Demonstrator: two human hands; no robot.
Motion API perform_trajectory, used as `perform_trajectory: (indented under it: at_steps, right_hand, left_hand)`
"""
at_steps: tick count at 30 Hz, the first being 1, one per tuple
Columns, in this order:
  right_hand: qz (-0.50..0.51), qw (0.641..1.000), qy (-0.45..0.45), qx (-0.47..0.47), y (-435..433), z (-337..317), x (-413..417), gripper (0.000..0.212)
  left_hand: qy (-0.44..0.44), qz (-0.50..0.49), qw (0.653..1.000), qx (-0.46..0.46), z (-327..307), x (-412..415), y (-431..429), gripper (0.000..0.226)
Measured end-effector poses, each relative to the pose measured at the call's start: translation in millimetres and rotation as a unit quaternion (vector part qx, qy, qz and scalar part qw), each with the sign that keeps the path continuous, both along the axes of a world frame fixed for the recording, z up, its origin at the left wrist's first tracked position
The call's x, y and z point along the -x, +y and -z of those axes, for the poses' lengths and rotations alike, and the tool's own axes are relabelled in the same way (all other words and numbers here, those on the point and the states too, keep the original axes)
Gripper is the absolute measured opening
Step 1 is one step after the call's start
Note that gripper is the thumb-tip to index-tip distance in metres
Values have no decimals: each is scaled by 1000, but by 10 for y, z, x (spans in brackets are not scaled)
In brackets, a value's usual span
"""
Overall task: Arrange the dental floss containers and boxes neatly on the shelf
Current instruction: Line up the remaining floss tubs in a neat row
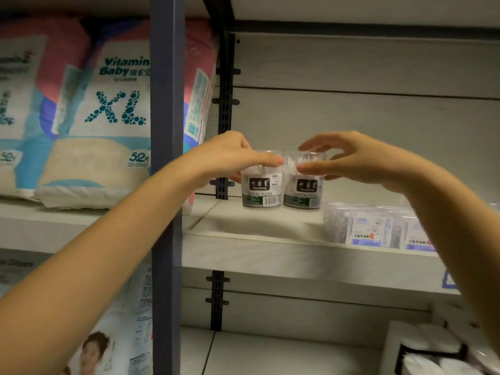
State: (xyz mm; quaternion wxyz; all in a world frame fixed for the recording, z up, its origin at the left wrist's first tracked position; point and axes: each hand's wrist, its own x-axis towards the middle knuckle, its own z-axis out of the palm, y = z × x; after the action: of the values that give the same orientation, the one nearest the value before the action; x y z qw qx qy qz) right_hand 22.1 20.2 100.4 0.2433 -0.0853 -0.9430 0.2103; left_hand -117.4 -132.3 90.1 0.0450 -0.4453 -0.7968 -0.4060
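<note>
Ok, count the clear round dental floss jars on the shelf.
2: left jar held by the left hand, right jar beside it, held by the right hand; more may be hidden.

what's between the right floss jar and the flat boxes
Only bare pale shelf separates the right clear round floss jar from the flat clear plastic boxes, head view.

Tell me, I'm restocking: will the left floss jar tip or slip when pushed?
Likely light: the left jar is clear plastic holding floss. Its smooth wall may slip. Upright on its flat base, it should slide, not roll; a high push might tip it.
</note>
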Motion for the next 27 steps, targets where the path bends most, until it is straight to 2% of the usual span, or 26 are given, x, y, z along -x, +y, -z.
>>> perform_trajectory:
  at_steps: [2,6,12,16,27]
  right_hand:
    - [-13,1000,-14,7,-52,45,-169,60]
    - [-22,999,-23,3,-66,138,-396,59]
    - [8,1000,25,-4,56,221,-717,54]
    - [32,998,42,-14,287,200,-1075,64]
    - [46,996,72,-28,1526,197,-2149,60]
  left_hand:
    - [-35,38,999,11,55,-122,-74,55]
    - [-24,54,998,16,127,-308,-145,69]
    - [-18,86,996,-5,159,-548,42,73]
    - [-15,99,994,-34,135,-880,330,73]
    - [74,43,994,-63,216,-1980,1606,65]
